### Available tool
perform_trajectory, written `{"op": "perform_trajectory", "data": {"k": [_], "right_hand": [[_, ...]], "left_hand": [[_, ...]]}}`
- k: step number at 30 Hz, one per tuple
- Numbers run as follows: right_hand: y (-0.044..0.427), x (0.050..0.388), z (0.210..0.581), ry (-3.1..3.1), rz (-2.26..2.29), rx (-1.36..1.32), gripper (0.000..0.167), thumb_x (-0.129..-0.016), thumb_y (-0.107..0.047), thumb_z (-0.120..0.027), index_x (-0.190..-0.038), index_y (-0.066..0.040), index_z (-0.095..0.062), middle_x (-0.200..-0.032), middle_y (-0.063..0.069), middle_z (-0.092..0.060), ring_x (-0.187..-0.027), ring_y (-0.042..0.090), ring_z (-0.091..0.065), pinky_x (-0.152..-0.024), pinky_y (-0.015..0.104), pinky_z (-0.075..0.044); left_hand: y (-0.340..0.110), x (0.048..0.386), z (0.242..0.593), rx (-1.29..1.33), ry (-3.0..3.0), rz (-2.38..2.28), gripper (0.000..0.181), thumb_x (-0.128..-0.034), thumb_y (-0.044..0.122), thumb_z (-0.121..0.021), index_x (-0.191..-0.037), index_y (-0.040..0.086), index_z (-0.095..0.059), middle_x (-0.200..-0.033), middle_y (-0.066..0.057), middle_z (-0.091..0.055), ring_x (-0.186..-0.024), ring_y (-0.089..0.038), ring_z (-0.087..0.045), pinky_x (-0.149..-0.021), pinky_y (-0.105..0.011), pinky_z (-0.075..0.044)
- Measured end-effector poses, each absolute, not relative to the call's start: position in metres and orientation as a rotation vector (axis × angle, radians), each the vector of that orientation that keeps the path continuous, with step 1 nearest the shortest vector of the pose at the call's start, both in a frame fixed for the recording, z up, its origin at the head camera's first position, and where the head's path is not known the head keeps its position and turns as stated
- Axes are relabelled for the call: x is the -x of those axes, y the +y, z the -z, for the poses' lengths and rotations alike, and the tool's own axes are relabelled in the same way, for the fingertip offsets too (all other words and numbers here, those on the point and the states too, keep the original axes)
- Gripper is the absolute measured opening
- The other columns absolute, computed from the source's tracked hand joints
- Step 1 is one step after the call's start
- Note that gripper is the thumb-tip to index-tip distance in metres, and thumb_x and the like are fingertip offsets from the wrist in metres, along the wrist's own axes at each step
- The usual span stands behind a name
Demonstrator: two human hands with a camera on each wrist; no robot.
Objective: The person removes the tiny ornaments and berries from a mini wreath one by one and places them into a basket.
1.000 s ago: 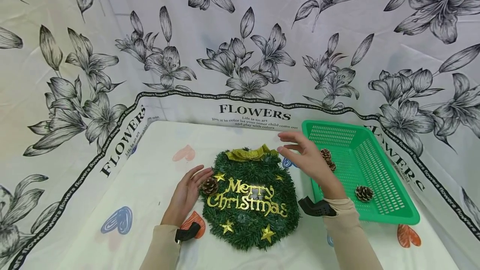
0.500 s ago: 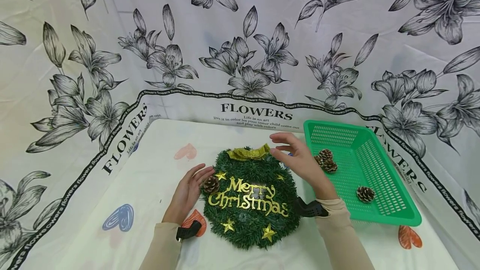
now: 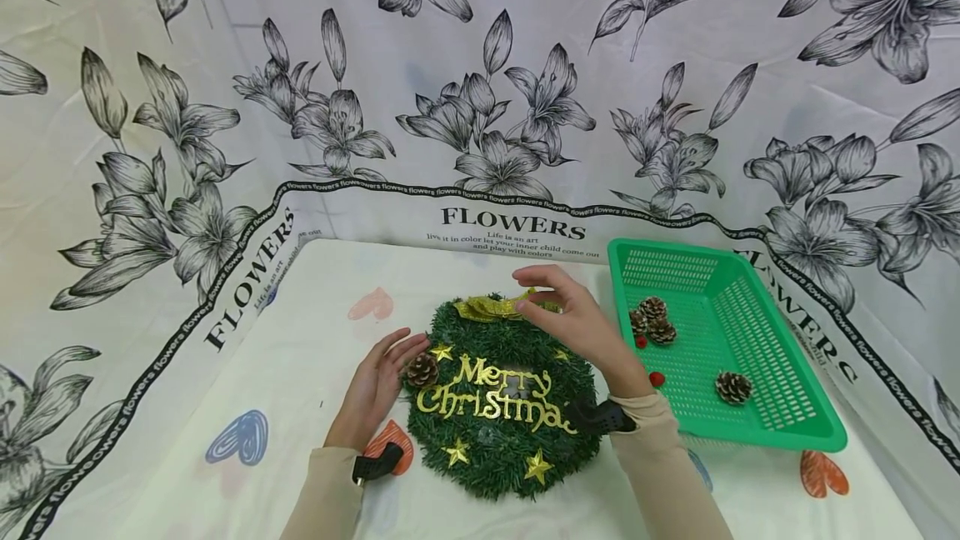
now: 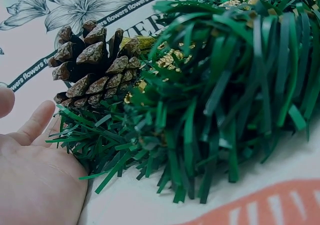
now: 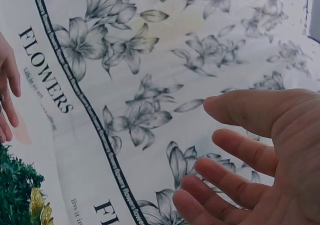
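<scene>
A round green tinsel wreath point(image 3: 487, 440) lies on the table, with gold "Merry Christmas" lettering point(image 3: 491, 408) and several gold stars point(image 3: 537, 467). At its upper left sits a pine cone point(image 3: 422, 370); close by, my left hand point(image 3: 375, 386) rests with relaxed fingers against the wreath's left edge. In the left wrist view the open palm point(image 4: 40, 175) borders the tinsel beneath the pine cone point(image 4: 95, 67). My right hand point(image 3: 570, 319) hovers over the gold ribbon point(image 3: 483, 307) at the wreath's top, partly covering it. Its fingers curve loosely, with nothing between them in the right wrist view.
A green plastic basket point(image 3: 798, 357) stands to the right of the wreath. Inside are several pine cones point(image 3: 733, 387) and small red balls point(image 3: 657, 378). A flower-printed curtain point(image 3: 495, 107) hangs behind the white, heart-printed tablecloth point(image 3: 300, 357).
My right hand has moved left, from beside the basket to over the gold ribbon, uncovering more pine cones and the red balls. My left hand has stayed at the wreath's left edge.
</scene>
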State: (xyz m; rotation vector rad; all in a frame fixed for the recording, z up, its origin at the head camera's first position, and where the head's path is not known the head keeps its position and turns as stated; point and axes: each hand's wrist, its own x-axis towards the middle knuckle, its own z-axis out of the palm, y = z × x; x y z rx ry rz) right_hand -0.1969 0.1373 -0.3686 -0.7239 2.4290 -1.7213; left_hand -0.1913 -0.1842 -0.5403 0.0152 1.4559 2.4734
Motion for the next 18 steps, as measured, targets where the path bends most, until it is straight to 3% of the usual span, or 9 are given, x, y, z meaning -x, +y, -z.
{"op": "perform_trajectory", "data": {"k": [6,18], "right_hand": [[0.123,0.197,0.365,2.399,1.727,0.788,0.044,-0.1,-0.014,-0.064,-0.142,-0.01,-0.052,-0.147,0.016,-0.051,-0.132,0.038,-0.055,-0.109,0.052,-0.047],[0.098,0.199,0.367,2.374,1.683,0.849,0.044,-0.1,-0.016,-0.066,-0.142,-0.012,-0.053,-0.145,0.014,-0.052,-0.133,0.035,-0.053,-0.109,0.052,-0.047]], "left_hand": [[-0.184,0.19,0.538,-0.025,1.461,-2.457,0.061,-0.1118,0.045,-0.03,-0.16,0.008,-0.023,-0.159,-0.012,-0.044,-0.138,-0.014,-0.053,-0.127,-0.054,0.011],[-0.183,0.187,0.533,-0.016,1.488,-2.449,0.061,-0.1117,0.045,-0.031,-0.159,0.007,-0.025,-0.16,-0.015,-0.042,-0.136,-0.012,-0.055,-0.127,-0.056,0.01]]}}
